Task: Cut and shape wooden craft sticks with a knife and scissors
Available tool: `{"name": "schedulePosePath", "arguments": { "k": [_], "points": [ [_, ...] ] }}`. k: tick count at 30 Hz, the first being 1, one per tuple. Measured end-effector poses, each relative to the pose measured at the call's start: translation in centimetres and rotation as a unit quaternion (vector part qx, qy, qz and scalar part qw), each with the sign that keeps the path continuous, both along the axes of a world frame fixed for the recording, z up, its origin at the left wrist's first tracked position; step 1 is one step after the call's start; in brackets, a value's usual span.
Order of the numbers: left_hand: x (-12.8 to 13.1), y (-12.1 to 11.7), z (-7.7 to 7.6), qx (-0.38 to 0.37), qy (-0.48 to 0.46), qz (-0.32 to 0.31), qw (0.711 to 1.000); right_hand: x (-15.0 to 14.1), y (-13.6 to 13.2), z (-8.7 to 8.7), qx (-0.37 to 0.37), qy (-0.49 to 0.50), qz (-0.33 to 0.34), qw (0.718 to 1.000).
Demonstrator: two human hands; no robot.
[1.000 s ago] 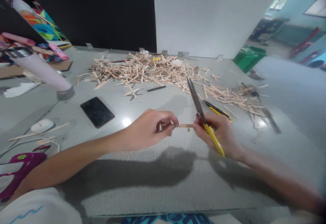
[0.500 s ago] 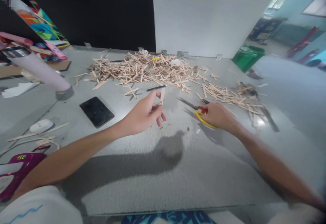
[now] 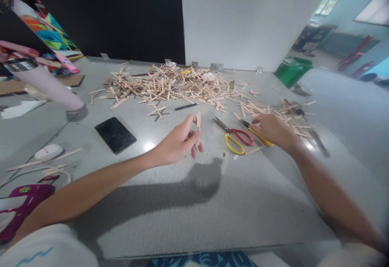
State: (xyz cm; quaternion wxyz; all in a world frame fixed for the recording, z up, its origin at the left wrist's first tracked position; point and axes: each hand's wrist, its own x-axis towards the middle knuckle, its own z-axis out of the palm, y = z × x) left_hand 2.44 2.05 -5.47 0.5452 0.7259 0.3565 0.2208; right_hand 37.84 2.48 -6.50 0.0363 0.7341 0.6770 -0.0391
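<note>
My left hand (image 3: pixel 182 140) is closed, pinching a short flat wooden stick (image 3: pixel 198 120) upright between thumb and fingers above the table. To the right, my right hand (image 3: pixel 272 131) has its fingers on a pair of pliers (image 3: pixel 251 128) with a dark nose and yellow handles, low over the table. Between the hands lie scissors (image 3: pixel 227 131) with one red and one yellow handle loop, their blades slightly apart. A wooden strip (image 3: pixel 254 150) rests beside the scissors' handles. Beyond my left hand lies a black pen (image 3: pixel 186 106).
A wide heap of wooden sticks (image 3: pixel 170 84) spreads along the back, with more sticks (image 3: pixel 258 109) at right. On the left are a black phone (image 3: pixel 116 134), a pink tumbler (image 3: pixel 45 82), a white mouse (image 3: pixel 48 152) and a magenta device (image 3: pixel 27 202). A green bin (image 3: pixel 288 72) stands beyond the table.
My right hand has let go of the scissors, which now lie on the table, and has moved right onto the pliers. My left hand, still pinching the stick, has shifted slightly right and down.
</note>
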Motion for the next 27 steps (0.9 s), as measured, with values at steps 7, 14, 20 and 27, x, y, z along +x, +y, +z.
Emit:
{"name": "schedulePosePath", "arguments": {
  "k": [7, 14, 20, 27],
  "points": [
    [0.6, -0.3, -1.5, -0.008, -0.065, -0.010, 0.998, 2.0, -0.3, -2.4, -0.058, -0.052, -0.053, 0.996],
    [0.9, -0.8, -3.6, -0.022, -0.089, 0.007, 0.996, 2.0, -1.2, -2.5, 0.000, -0.048, -0.032, 0.998],
    [0.8, -1.0, -7.0, -0.063, -0.097, 0.038, 0.993, -0.7, -3.7, 0.3, 0.273, 0.142, 0.055, 0.950],
    [1.7, -1.1, -10.0, -0.063, -0.160, 0.082, 0.982, -5.4, -5.4, 0.8, 0.232, 0.342, 0.162, 0.896]
  ]
}}
